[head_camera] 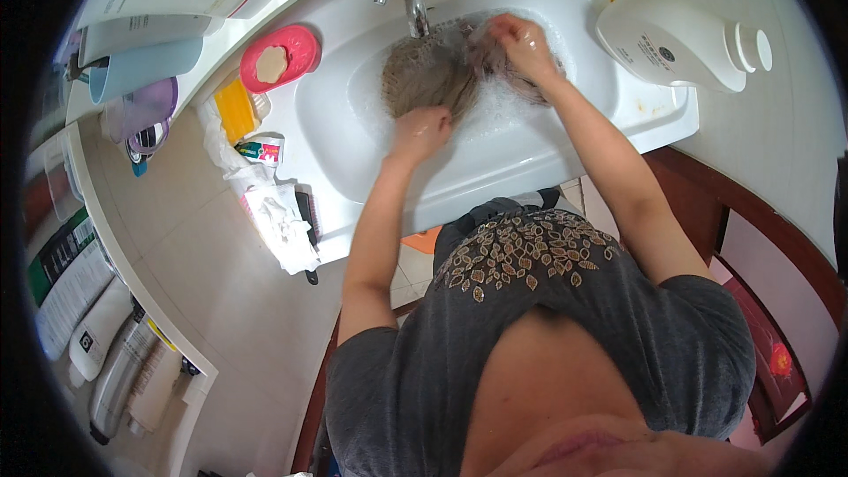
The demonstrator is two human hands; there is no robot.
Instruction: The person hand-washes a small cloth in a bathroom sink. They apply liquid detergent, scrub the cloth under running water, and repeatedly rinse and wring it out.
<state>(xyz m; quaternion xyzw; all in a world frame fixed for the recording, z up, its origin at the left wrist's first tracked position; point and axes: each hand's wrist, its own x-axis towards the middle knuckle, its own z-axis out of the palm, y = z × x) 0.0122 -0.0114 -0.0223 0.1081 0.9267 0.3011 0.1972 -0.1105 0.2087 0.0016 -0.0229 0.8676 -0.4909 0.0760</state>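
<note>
A wet brown cloth (pixel 427 73) with a patterned part lies in soapy water in the white washbasin (pixel 324 126), below the metal faucet (pixel 416 6). At the cloth's near edge is my left hand (pixel 422 132), its fingers curled closed on the fabric. My right hand (pixel 520 43) is further right and higher, with bent fingers pinching a darker, thin-looking part of the cloth above the suds. Foam surrounds the fabric, and some of it is under water. Both hands look wet.
Left of the basin are a pink soap dish (pixel 311 56) with soap (pixel 271 65), a yellow bar (pixel 234 110), crumpled tissues (pixel 281 222) and a black-handled brush (pixel 307 212). A large white bottle (pixel 669 43) lies at the right rim. Shelves with bottles (pixel 103 331) and cups (pixel 149 69) flank the left.
</note>
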